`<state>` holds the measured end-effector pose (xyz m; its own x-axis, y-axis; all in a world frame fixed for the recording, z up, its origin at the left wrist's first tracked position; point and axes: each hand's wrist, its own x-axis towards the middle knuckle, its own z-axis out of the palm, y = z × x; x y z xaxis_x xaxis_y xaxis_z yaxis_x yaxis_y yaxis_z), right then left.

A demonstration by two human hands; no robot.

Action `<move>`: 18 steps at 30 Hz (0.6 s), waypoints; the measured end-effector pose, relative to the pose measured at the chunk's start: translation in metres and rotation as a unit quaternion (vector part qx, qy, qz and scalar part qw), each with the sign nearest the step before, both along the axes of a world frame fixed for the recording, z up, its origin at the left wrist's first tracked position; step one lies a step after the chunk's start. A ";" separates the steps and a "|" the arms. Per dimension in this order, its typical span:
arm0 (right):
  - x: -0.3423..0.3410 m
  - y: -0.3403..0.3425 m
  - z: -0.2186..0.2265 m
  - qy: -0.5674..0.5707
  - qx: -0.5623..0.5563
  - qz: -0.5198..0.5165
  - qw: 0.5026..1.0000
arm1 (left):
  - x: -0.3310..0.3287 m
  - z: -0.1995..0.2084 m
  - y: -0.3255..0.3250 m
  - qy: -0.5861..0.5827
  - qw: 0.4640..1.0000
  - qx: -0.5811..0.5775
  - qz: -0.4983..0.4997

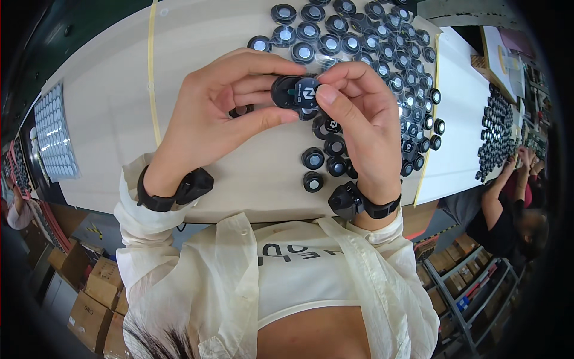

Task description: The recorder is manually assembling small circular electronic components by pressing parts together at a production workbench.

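Both of my hands meet above the table, at the near edge of a spread of round black pieces. My left hand [218, 105] is closed round a small black round piece [280, 91], thumb below and index finger above. Between thumb and fingers, my right hand [371, 125] pinches a thin black disc [307, 93] with a white mark. The disc overlaps the right side of the round piece; I cannot tell whether they are joined. Another dark round piece [241, 111] shows partly behind my left fingers.
Many black round pieces with pale centres [313, 158] cover the beige table [107, 113] from the middle to the far right. Yellow tape [152, 78] crosses it. A sheet of pale discs [57, 133] lies at left. Another person's arm [499, 194] reaches in at far right; cardboard boxes [101, 281] stand below left.
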<state>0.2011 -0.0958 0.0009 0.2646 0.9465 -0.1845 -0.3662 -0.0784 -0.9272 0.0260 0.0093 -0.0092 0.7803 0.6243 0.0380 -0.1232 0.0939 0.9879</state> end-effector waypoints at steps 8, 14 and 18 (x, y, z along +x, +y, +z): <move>-0.005 -0.001 -0.001 -0.016 0.018 -0.018 1.000 | 0.006 0.010 -0.013 0.074 0.992 0.056 0.084; -0.003 -0.002 0.002 -0.043 0.018 -0.033 0.998 | 0.008 0.011 -0.019 0.051 0.995 0.028 0.085; -0.004 -0.002 0.000 -0.072 0.029 -0.044 0.996 | 0.008 0.009 -0.020 0.047 0.995 0.036 0.084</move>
<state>0.1971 -0.0974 0.0010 0.3665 0.9266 -0.0843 -0.2328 0.0036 -0.9725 0.0342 -0.0104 -0.0007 0.6672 0.7446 0.0191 -0.0374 0.0079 0.9993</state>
